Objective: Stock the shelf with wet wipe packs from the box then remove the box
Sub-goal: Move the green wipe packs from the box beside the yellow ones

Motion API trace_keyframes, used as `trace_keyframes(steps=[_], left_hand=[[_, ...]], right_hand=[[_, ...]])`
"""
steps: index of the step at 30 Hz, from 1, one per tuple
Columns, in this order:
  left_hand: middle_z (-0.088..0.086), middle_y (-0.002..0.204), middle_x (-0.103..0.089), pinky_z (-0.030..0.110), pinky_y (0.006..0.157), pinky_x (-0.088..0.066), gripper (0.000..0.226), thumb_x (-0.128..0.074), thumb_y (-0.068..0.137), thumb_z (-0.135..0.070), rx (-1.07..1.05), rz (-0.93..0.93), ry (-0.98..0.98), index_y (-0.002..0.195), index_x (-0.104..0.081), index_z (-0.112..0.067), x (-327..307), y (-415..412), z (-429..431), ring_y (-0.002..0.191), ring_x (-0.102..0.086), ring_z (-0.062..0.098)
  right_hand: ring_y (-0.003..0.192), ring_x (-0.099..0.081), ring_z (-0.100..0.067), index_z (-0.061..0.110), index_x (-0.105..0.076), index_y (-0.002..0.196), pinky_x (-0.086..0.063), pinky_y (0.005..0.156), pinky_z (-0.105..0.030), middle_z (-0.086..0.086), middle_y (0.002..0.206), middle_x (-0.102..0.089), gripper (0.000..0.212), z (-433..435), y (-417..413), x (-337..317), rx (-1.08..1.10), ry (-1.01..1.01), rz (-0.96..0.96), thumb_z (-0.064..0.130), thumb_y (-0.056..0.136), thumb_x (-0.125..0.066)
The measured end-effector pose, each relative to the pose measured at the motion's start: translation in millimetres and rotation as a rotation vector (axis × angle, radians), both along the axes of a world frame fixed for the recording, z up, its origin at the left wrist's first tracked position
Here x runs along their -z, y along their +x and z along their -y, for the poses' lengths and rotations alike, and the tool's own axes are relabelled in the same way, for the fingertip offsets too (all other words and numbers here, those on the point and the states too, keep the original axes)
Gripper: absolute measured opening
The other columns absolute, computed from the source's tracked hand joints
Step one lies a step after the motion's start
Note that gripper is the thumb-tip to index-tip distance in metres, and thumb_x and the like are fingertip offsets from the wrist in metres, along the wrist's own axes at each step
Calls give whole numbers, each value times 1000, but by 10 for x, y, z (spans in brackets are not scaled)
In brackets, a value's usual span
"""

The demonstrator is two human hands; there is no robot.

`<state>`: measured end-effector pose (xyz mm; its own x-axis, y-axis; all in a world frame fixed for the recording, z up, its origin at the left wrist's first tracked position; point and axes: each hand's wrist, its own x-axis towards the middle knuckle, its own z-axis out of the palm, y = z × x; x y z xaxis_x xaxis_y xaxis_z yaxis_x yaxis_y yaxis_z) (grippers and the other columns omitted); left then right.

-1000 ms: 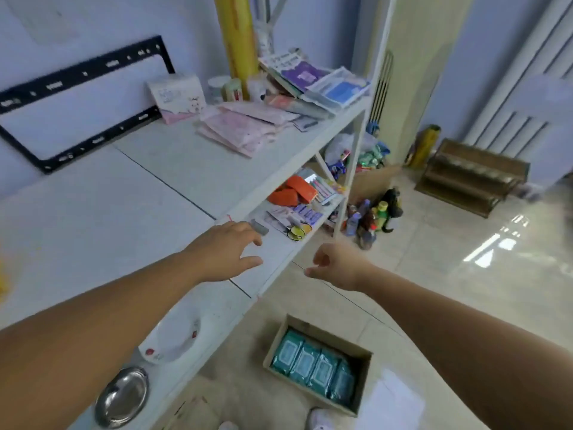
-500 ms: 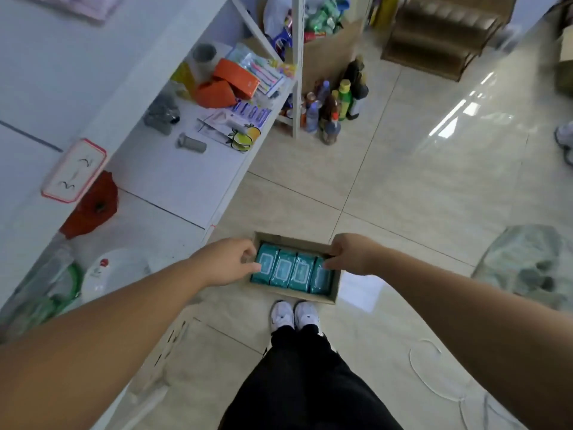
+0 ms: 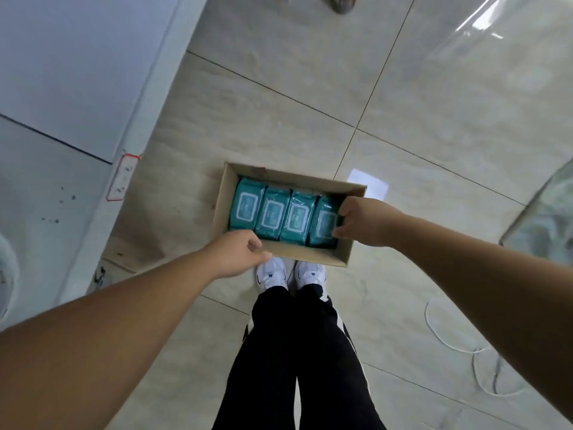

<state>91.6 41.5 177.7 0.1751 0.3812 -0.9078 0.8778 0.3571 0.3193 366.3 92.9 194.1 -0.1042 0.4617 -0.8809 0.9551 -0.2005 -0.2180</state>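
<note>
An open cardboard box [image 3: 220, 198] sits on the tiled floor just in front of my feet. Several teal wet wipe packs [image 3: 271, 214] stand side by side inside it, white label flaps up. My right hand [image 3: 364, 221] reaches in from the right and grips the rightmost pack [image 3: 321, 226], thumb on its near side and fingers on its far side. My left hand [image 3: 237, 254] is at the box's near left corner, pinching the near wall with curled fingers. The white shelf [image 3: 71, 88] runs along the left.
A red-bordered label [image 3: 121, 178] hangs on the shelf's front edge. My white shoes [image 3: 273, 274] stand right behind the box. A white cord [image 3: 446, 342] loops on the floor at right, beside a clear plastic bag [image 3: 548, 218]. Open floor lies beyond the box.
The view has tilted further down over the box. My right hand went from the box's right end onto the rightmost pack. My left hand shifted to the near left corner.
</note>
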Motion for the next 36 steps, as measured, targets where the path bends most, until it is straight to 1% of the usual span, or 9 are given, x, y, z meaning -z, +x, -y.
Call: trace_keyframes(steps=[5, 10, 14, 18, 21, 24, 30, 32, 36], left_hand=[[-6, 118, -64, 36, 98, -50, 49, -71, 84, -54, -66, 16, -28, 120, -63, -23, 926, 204, -24, 108, -61, 14], [-1, 100, -54, 30, 86, -42, 37, -74, 83, -52, -37, 71, -111, 103, -57, -25, 1700, 444, -8, 91, -53, 16], [-1, 136, -57, 32, 100, -43, 76, -78, 76, -58, -36, 64, -163, 137, -54, -18, 2287, 602, 32, 121, -55, 19], [2, 149, -48, 33, 102, -41, 101, -84, 65, -61, -87, 39, -173, 147, -43, -19, 2737, 677, 81, 130, -51, 23], [-2, 148, -50, 40, 108, -43, 110, -87, 54, -65, -152, 39, -179, 145, -43, -22, 3017, 671, 118, 129, -52, 22], [-7, 144, -45, 33, 108, -38, 100, -89, 62, -55, -155, 49, -188, 145, -42, -23, 3211, 685, 163, 128, -47, 17], [8, 155, -29, 49, 116, -34, 130, -83, 37, -68, -185, -15, -94, 148, -32, -25, 3346, 763, 221, 142, -33, 30], [8, 154, -27, 49, 117, -33, 132, -87, 39, -63, -244, -24, -103, 150, -28, -24, 3343, 853, 251, 142, -31, 30], [4, 133, -56, 44, 106, -48, 127, -88, 24, -59, -504, -31, -136, 136, -44, -18, 3433, 960, 190, 120, -57, 26]], right_hand=[[104, -60, -27, 16, -58, 125, -51, 87, -35, -5, 118, -66, 50, -5, 103, 829, -22, -37, 32, 42, 86, -73], [99, -61, -28, 12, -62, 124, -49, 82, -33, -9, 117, -67, 51, -22, 120, 1614, -46, -48, 39, 42, 85, -75], [108, -62, -30, 10, -61, 129, -52, 89, -38, -9, 120, -66, 52, -26, 87, 2125, -95, -40, 56, 40, 88, -72], [114, -60, -31, 10, -56, 135, -51, 92, -39, -11, 124, -63, 55, -71, -18, 2529, -155, -41, 76, 40, 90, -70], [118, -60, -32, 9, -51, 141, -49, 95, -37, -14, 131, -62, 60, -115, -83, 2761, -229, -90, 102, 37, 91, -70], [122, -58, -31, 5, -45, 145, -48, 95, -34, -15, 137, -57, 58, -150, -128, 2958, -363, -111, 157, 34, 98, -61], [127, -54, -39, -4, -32, 148, -47, 98, -38, -21, 143, -49, 73, -239, -87, 3271, -383, -123, 236, 36, 95, -63], [130, -52, -39, -5, -28, 150, -46, 100, -38, -22, 147, -45, 80, -255, -58, 3311, -356, -123, 235, 38, 94, -65], [132, -52, -37, -4, -27, 152, -47, 100, -37, -20, 150, -44, 87, -255, -21, 3359, -356, -131, 231, 43, 91, -67]])
